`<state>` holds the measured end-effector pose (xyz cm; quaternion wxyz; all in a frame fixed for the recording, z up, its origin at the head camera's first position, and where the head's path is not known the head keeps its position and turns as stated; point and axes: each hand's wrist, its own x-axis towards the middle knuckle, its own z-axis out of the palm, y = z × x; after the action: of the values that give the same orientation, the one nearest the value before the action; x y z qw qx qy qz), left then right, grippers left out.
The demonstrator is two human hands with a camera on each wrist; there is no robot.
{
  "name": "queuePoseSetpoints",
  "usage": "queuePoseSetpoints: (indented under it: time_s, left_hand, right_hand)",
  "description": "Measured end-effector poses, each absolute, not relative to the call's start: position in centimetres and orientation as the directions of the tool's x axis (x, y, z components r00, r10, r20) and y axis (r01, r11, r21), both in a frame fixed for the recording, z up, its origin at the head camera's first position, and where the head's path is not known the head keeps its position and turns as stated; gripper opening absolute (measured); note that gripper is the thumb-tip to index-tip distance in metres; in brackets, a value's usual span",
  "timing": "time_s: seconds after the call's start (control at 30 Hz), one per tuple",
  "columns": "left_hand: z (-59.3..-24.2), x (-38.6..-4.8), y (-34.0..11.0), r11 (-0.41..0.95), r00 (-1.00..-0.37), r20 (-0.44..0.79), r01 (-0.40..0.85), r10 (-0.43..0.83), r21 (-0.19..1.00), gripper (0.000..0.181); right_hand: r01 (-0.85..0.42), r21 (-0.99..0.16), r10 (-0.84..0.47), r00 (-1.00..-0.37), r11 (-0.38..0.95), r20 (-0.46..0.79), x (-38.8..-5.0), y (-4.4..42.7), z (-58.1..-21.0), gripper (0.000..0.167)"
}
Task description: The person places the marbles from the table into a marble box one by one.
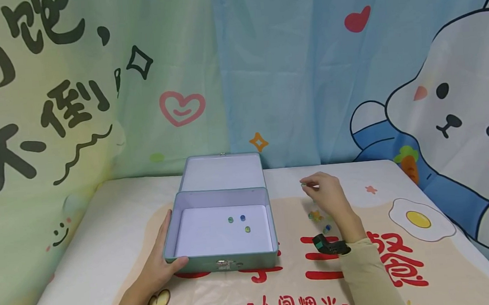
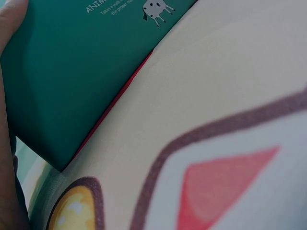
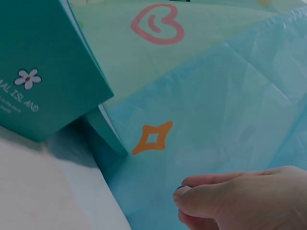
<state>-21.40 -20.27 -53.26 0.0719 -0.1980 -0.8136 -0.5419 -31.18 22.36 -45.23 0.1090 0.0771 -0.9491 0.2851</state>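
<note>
An open green box (image 1: 220, 262) with a white inside stands on the table, its lid (image 1: 224, 172) tipped back. Three marbles lie in it: a green one (image 1: 230, 219), a blue one (image 1: 243, 217) and a yellow-green one (image 1: 247, 229). The left hand (image 1: 159, 255) holds the box's left side, thumb at the front corner. To the right of the box, the right hand (image 1: 327, 196) is raised and pinches a small marble (image 1: 302, 184) between thumb and fingertips; in the right wrist view only a dark sliver of the marble (image 3: 179, 188) shows at the fingertips (image 3: 184, 195).
More marbles lie on the printed tablecloth below the right hand, among them a green one (image 1: 311, 216) and a blue one (image 1: 328, 227). A printed curtain (image 1: 281, 73) hangs behind the table. A dark wrist device (image 1: 330, 245) sits on the right wrist.
</note>
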Motion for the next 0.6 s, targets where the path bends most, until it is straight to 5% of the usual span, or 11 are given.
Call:
queuePoseSetpoints:
  time_s: [0.6]
  left_hand:
    - [-53.4,-21.4,-20.4,0.348,-0.910,0.337,0.406,0.242,0.845,0.108]
  right_hand:
    - [-0.356,-0.510,-0.184,-0.916,0.783,0.357,-30.3,20.1,-44.2,0.020]
